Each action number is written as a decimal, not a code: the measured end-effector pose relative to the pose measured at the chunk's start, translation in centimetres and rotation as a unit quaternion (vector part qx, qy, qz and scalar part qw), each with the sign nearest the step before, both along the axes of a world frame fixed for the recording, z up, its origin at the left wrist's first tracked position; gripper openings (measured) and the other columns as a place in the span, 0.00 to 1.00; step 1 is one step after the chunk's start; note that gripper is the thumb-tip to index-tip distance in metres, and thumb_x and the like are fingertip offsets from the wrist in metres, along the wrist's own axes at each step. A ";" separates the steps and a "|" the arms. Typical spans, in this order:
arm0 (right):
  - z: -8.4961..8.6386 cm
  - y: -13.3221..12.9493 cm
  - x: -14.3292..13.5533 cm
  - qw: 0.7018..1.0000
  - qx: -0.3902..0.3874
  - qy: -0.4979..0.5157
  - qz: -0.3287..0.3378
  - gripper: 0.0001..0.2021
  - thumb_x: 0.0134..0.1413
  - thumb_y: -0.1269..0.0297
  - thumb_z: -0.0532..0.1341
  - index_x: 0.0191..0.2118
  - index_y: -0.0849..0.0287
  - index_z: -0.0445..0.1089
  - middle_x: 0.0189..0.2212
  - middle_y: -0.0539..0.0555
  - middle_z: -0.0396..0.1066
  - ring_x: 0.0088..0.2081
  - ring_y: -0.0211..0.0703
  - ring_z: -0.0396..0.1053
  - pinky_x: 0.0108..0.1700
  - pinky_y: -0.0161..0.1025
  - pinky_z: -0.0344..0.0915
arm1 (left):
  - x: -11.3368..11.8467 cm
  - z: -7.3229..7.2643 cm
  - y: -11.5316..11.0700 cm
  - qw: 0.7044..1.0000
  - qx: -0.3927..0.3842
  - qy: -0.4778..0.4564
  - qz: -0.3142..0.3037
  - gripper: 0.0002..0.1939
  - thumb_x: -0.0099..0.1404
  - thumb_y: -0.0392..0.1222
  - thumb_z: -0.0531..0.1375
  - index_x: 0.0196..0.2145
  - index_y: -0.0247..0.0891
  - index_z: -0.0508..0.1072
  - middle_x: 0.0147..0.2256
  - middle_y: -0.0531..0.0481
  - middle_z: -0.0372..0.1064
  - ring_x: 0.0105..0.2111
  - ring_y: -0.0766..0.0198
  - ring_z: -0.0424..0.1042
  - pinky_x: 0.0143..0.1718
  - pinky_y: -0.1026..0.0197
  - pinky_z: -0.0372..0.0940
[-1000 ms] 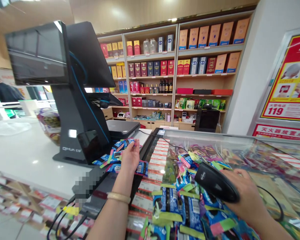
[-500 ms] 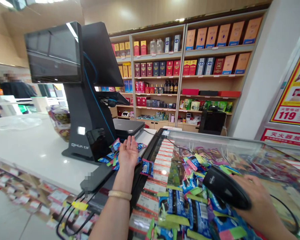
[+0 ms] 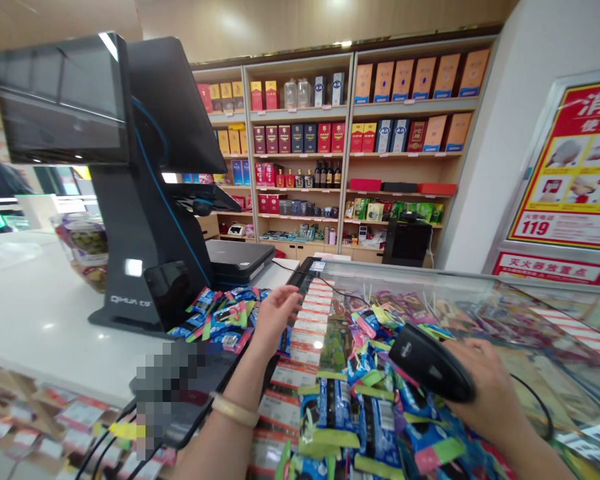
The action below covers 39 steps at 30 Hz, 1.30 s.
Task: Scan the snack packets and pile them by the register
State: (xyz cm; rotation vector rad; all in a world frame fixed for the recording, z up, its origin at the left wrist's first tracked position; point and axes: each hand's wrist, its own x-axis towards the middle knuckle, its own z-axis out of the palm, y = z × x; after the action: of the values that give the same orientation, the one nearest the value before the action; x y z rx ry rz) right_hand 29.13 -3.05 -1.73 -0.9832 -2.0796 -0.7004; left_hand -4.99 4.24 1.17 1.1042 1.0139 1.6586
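Observation:
My left hand (image 3: 275, 317) hovers beside a pile of small blue snack packets (image 3: 225, 327) at the foot of the black register. Its fingers are loosely bent and point right, with nothing seen in them. My right hand (image 3: 490, 383) is closed around a black handheld barcode scanner (image 3: 430, 363), whose head faces left. Under the scanner, a larger heap of blue packets (image 3: 375, 427) with green and pink ends lies on the glass counter (image 3: 480, 287). Part of that heap is covered by the scanner and hand.
The register (image 3: 150, 200) with its screens stands on the white counter (image 3: 40, 300), a jar (image 3: 83, 247) behind it. Cables (image 3: 107, 440) hang at the counter's near edge. Shelves (image 3: 300, 117) of boxes and bottles line the back wall. A red sign (image 3: 575, 160) hangs on the right.
My left hand has moved right off the packets by the register, turning so its fingers point right; more of that pile shows. The view has shifted right. My right hand still holds the scanner.

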 end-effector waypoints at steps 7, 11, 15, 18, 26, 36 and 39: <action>0.1 0.2 0.1 0.999 -0.003 0.030 -0.027 0.06 0.51 0.63 0.57 0.35 0.57 0.68 0.32 0.54 0.75 0.32 0.43 0.70 0.41 0.43 0.55 | 2.4 -1.8 -1.8 0.841 -0.045 0.453 -0.292 0.14 0.49 0.49 0.66 0.26 0.35 0.73 0.23 0.55 0.67 0.24 0.69 0.61 0.26 0.66 0.56; 0.2 0.1 -0.3 0.999 -0.020 0.038 -0.027 0.07 0.50 0.64 0.56 0.35 0.57 0.68 0.30 0.53 0.74 0.30 0.42 0.68 0.40 0.43 0.54 | 2.0 -2.1 -2.1 0.758 -0.091 0.551 -0.336 0.20 0.51 0.57 0.62 0.20 0.37 0.68 0.18 0.58 0.56 0.21 0.70 0.54 0.22 0.65 0.49; 0.3 0.0 -0.4 0.998 -0.029 0.046 -0.023 0.06 0.50 0.65 0.55 0.33 0.56 0.68 0.28 0.52 0.73 0.29 0.42 0.67 0.39 0.43 0.54 | 1.9 -2.3 -1.8 0.761 -0.072 0.538 -0.356 0.24 0.54 0.61 0.58 0.16 0.38 0.60 0.17 0.59 0.47 0.21 0.70 0.48 0.22 0.64 0.45; 0.2 0.1 -0.4 0.998 -0.028 0.047 -0.024 0.06 0.49 0.65 0.55 0.33 0.57 0.69 0.29 0.53 0.73 0.29 0.42 0.67 0.40 0.43 0.54 | 2.2 -2.2 -1.7 0.806 -0.056 0.474 -0.352 0.23 0.54 0.61 0.57 0.18 0.38 0.60 0.18 0.59 0.50 0.22 0.70 0.50 0.24 0.65 0.47; 0.7 -0.3 -0.4 0.998 -0.029 0.048 -0.010 0.07 0.47 0.66 0.56 0.34 0.57 0.69 0.28 0.52 0.72 0.29 0.42 0.67 0.40 0.43 0.53 | 2.9 -1.6 -1.7 0.947 -0.050 0.256 -0.188 0.21 0.57 0.61 0.56 0.24 0.40 0.58 0.22 0.60 0.47 0.23 0.70 0.48 0.24 0.67 0.49; 1.8 -1.9 -2.4 0.993 -0.107 0.021 0.038 0.04 0.48 0.66 0.57 0.32 0.56 0.67 0.25 0.49 0.70 0.28 0.40 0.64 0.40 0.41 0.50 | 3.5 -2.0 -1.1 0.956 0.068 0.283 0.027 0.16 0.61 0.52 0.53 0.22 0.40 0.59 0.20 0.59 0.49 0.22 0.69 0.52 0.24 0.66 0.51; 1.7 -2.0 -2.8 0.991 -0.125 0.034 0.037 0.03 0.48 0.66 0.57 0.32 0.56 0.67 0.25 0.49 0.70 0.29 0.39 0.64 0.41 0.42 0.50 | 3.6 -2.1 -1.1 0.949 0.071 0.305 0.044 0.16 0.61 0.52 0.52 0.22 0.40 0.60 0.20 0.59 0.52 0.22 0.68 0.54 0.24 0.66 0.52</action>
State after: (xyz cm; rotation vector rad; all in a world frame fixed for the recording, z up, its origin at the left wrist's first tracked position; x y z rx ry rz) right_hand 26.33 -5.07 -0.05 -1.0451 -2.1670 -0.3682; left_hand -1.41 3.17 -0.94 1.7552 1.3556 1.5001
